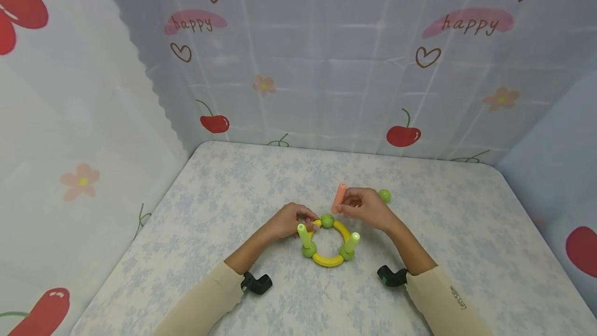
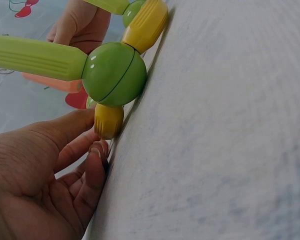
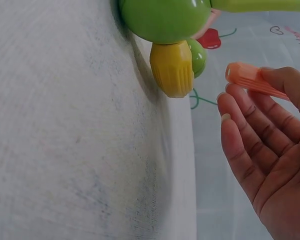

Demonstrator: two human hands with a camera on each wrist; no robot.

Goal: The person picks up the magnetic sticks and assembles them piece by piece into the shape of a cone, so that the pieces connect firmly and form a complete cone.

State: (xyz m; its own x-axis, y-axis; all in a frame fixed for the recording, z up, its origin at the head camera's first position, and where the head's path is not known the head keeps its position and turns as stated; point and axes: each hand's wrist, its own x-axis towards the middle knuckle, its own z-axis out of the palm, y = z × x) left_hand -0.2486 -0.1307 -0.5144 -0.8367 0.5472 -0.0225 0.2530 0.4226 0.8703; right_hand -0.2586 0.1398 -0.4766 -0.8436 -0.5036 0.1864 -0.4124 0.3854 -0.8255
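Observation:
A ring of yellow curved rods (image 1: 328, 261) joined by green balls (image 1: 327, 221) lies flat on the table. Light-green sticks (image 1: 304, 235) rise from its two near balls. My left hand (image 1: 288, 220) pinches a yellow rod on the ring's far left side, thumb and fingertips at it in the left wrist view. Between thumb and fingers, my right hand (image 1: 368, 209) holds an orange ribbed stick (image 1: 339, 198), slightly tilted just above the far ball. In the right wrist view the orange stick's hollow end (image 3: 233, 73) is apart from the ring.
A loose green ball (image 1: 384, 195) sits on the table just beyond my right hand. Black wrist devices (image 1: 257, 283) jut from both sleeves. Printed curtains (image 1: 326, 66) stand behind the table's far edge and at its sides.

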